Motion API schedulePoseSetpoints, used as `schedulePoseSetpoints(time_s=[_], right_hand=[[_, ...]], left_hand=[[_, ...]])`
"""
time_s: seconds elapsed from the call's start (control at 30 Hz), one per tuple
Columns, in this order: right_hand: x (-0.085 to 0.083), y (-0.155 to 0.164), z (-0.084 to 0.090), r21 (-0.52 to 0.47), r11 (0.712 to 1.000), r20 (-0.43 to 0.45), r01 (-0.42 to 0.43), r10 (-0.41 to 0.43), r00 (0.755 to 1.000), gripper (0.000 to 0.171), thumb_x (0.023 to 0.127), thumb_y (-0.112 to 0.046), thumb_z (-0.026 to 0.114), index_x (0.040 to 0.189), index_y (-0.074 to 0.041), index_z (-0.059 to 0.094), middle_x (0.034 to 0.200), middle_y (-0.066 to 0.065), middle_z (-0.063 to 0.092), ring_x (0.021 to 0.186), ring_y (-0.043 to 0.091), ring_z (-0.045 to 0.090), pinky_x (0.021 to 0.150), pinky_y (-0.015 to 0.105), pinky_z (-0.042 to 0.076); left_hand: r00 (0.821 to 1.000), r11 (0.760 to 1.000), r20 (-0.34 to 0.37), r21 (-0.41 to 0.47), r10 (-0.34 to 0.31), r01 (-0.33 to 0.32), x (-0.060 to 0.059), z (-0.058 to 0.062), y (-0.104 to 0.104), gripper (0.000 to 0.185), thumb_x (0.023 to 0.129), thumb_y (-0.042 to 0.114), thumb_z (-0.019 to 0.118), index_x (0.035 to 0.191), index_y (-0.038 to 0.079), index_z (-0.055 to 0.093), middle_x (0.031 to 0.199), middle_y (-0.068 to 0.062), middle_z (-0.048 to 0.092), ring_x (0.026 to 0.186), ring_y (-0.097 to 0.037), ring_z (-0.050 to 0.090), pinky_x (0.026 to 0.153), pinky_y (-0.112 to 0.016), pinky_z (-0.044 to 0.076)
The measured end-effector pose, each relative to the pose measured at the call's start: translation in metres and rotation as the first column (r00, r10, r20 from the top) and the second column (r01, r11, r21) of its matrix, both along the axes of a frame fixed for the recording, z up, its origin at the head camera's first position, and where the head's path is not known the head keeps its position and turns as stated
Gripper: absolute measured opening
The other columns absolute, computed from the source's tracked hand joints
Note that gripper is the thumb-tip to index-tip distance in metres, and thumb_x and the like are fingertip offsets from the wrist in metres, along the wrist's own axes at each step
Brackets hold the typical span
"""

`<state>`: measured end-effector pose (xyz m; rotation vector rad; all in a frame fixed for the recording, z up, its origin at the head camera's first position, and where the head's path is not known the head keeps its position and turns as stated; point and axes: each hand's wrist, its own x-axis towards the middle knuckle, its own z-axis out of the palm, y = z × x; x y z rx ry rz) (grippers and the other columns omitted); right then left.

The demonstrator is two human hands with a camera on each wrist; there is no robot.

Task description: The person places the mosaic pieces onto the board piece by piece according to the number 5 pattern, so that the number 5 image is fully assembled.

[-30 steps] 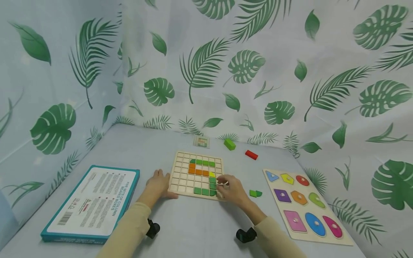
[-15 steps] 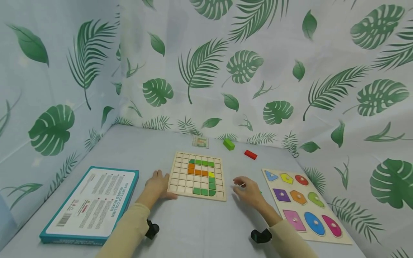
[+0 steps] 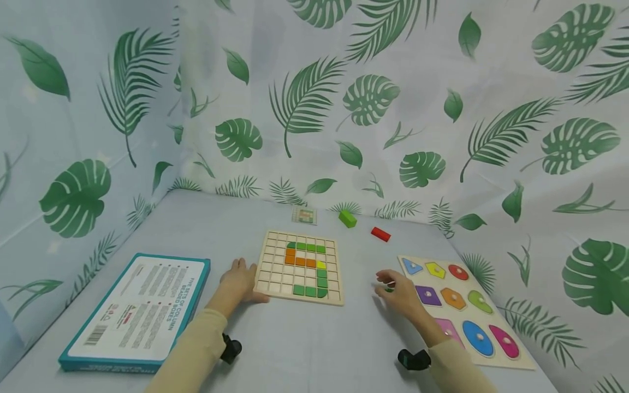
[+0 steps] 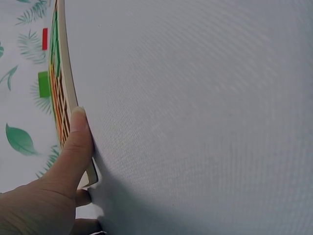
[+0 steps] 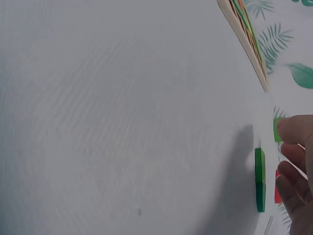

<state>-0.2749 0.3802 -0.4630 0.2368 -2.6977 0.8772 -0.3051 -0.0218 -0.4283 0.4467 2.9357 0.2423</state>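
A wooden grid board (image 3: 277, 278) lies flat with green, orange and one yellow tile set in its cells. My left hand (image 3: 238, 283) holds its near-left corner, the thumb (image 4: 78, 129) on the near edge and the fingers along the left side. Right of the board, my right hand (image 3: 399, 293) hovers with curved, parted fingers and nothing between them. Beneath it two green tiles (image 5: 260, 171) lie end to end on the cloth; the hand mostly hides them in the head view.
A bright green block (image 3: 347, 219), a red block (image 3: 380, 234) and a small pattern card (image 3: 304, 215) lie at the back. A shape puzzle board (image 3: 472, 341) is at the right. A teal-edged box (image 3: 132, 311) lies at the left.
My right hand has left the board's right edge and moved right, over the two green tiles. My left hand stays at the board's corner.
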Motion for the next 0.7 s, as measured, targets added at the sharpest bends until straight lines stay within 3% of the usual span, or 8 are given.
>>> schedulePoseSetpoints(time_s=[0.4, 0.7], right_hand=[[0.010, 0.018, 0.000, 0.013, 1.000, 0.049, 0.017, -0.018, 0.999, 0.040, 0.078, -0.002, 0.074, 0.115, 0.002, 0.060, 0.107, 0.016, 0.064, 0.098, 0.031, 0.059, 0.086, 0.047, 0.047], [0.012, 0.027, -0.007, 0.023, 0.999, 0.057, 0.024, -0.025, 0.998, 0.038, 0.079, 0.006, 0.068, 0.116, 0.002, 0.060, 0.105, 0.011, 0.066, 0.095, 0.025, 0.060, 0.086, 0.045, 0.048]], left_hand=[[1.000, 1.000, 0.001, 0.012, -0.003, 0.003, 0.000, 0.000, 0.000, 0.093, 0.072, 0.057, 0.074, 0.134, -0.007, 0.045, 0.136, -0.038, 0.033, 0.130, -0.048, 0.030, 0.096, -0.054, 0.040], [1.000, 1.000, 0.011, 0.003, 0.008, -0.008, -0.001, -0.001, 0.000, 0.093, 0.073, 0.057, 0.073, 0.135, -0.005, 0.044, 0.138, -0.037, 0.033, 0.131, -0.046, 0.030, 0.096, -0.054, 0.040]])
